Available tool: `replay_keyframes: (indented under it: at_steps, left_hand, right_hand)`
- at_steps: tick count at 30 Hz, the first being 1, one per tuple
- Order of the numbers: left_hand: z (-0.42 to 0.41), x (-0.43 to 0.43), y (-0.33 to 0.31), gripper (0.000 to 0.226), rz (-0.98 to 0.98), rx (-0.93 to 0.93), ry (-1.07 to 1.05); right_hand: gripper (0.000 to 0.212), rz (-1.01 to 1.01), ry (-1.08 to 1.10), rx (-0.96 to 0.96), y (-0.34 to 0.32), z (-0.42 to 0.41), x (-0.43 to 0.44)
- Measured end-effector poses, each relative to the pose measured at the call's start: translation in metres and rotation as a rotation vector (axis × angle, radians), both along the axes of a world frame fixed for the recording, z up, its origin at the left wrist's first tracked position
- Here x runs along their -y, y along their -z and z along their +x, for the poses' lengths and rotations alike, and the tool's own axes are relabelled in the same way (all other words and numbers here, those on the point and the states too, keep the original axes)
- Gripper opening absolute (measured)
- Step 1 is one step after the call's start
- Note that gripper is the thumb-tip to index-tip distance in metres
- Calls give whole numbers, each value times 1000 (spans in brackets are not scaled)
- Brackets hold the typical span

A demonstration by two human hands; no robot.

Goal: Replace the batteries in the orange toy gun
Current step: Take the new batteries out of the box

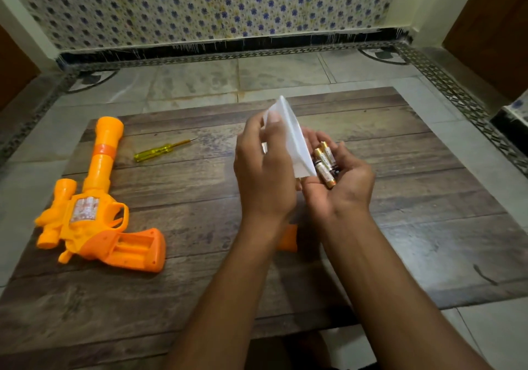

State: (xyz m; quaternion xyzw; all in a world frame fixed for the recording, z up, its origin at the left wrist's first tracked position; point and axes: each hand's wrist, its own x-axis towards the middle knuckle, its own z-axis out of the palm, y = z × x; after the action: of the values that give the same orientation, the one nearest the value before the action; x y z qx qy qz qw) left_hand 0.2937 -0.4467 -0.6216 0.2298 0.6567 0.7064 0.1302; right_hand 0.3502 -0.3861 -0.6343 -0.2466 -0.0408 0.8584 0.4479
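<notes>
While the white container (288, 138) is pinched by the left hand (264, 172) and tipped steeply, its lower corner is aimed into the right hand (343, 182), which is cupped around several batteries (324, 162), seemingly so none are spilled. The orange toy gun (94, 212) is laid by the left edge of the board (400, 212), its grip compartment (134, 245) turned up and empty for loading. A yellow screwdriver (160, 151) is left toward the far left corner. Bare board is seen between hands and gun; an orange piece (288, 239), probably the cover, is half hidden under the left forearm.
</notes>
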Motion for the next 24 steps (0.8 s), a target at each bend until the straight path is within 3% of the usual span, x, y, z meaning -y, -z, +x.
replay_keyframes:
  at_steps: [4,7,9,13,19,24]
  left_hand:
    - [1,7,0,33,133,378,106]
    - [0,10,0,58,67,503,212]
    - [1,10,4,50,-20,520,293]
    - [11,6,16,12,-267,338,431]
    - [32,-3,30,14,-479,91,415]
    - [38,-12,35,21,-506,-104,373]
  right_hand:
    - [28,-23,86,-12,-2,11,-15]
    - [22,-32,159,37,-5,24,-27]
    - [17,6,178,150,-8,34,-36]
    - [10,119,149,384,-11,51,-50]
    - [3,230,25,535,-5,69,-59]
    - [16,267,-29,574,-8,71,-58]
